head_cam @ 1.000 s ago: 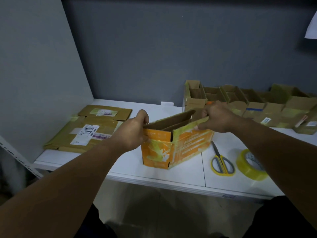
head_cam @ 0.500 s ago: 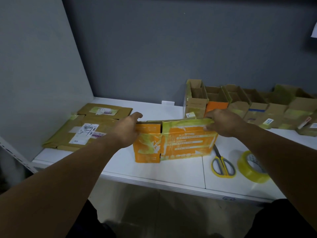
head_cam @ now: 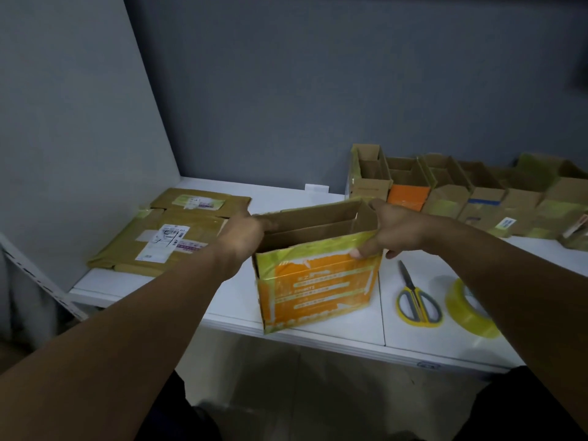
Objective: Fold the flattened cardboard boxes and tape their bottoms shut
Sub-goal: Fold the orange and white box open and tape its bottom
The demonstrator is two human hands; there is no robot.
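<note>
Since thin card flexes and glossy tape looks slippery, the light orange-printed cardboard box (head_cam: 318, 288), standing open-topped just left of the yellow-handled scissors (head_cam: 416, 300), wants holding at its corner creases. Left hand (head_cam: 245, 237) curls over the rim away from the scissors; right hand (head_cam: 394, 230) pinches the near rim. Room opens past the scissors' tips; the white table's (head_cam: 229, 300) edge is close.

Open box (head_cam: 318, 281) on surface (head_cam: 229, 300), flattened boxes (head_cam: 178, 230) to its left. Scissors (head_cam: 416, 300), then tape roll (head_cam: 467, 310), to its right; folded boxes (head_cam: 461, 192) behind them.
</note>
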